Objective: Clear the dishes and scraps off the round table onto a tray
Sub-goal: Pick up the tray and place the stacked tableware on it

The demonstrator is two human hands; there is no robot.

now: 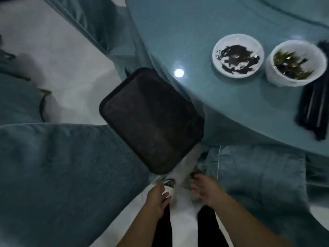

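Observation:
A dark rectangular tray (151, 120) lies with one corner on the edge of the round blue-green table (204, 41) and the rest jutting out over the gap between two chairs. On the table stand a white plate (238, 55) with dark scraps and a white bowl (296, 62) with green and dark scraps. Black chopsticks (313, 107) lie to the right of them. My left hand (157, 198) and my right hand (206, 190) hang below the tray, both empty with relaxed fingers, touching nothing.
Blue upholstered chairs stand at the left (62, 175) and at the right (258, 175) of the gap where I stand. The floor (53, 50) is pale tile. A lamp's reflection (179, 73) shines on the tabletop near the tray.

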